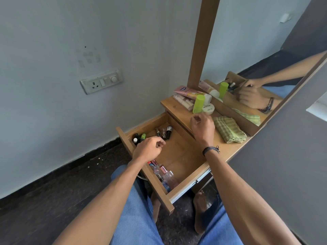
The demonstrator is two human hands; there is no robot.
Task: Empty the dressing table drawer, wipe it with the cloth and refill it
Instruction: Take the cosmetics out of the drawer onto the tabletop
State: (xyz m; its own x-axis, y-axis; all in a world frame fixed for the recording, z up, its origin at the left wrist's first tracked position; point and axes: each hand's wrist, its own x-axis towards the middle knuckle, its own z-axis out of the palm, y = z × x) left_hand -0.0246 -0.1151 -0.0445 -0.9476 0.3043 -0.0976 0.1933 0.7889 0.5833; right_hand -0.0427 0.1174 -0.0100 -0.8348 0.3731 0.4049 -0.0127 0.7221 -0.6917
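The pulled-out drawer (178,156) lies under the left hand (149,149), whose fingers curl over small bottles (163,132); whether they grasp 1 cannot be told. The right hand (203,127) hovers, fingers curled, over the dressing table top (224,149) just short of a green tube (199,103), its hold equally unclear, with the folded cloth (228,129) just right of it. A mirror (256,50) rises beyond it, and left of the left hand are a pale wall (70,32) with 1 switch plate (101,81) and a dark floor (53,191).

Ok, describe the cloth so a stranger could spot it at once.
Find the wooden dressing table below the mirror. On its top, right of the open drawer, lies the cloth, folded flat. It is green-checked fabric, unlike the lime tube and white jar beyond it.
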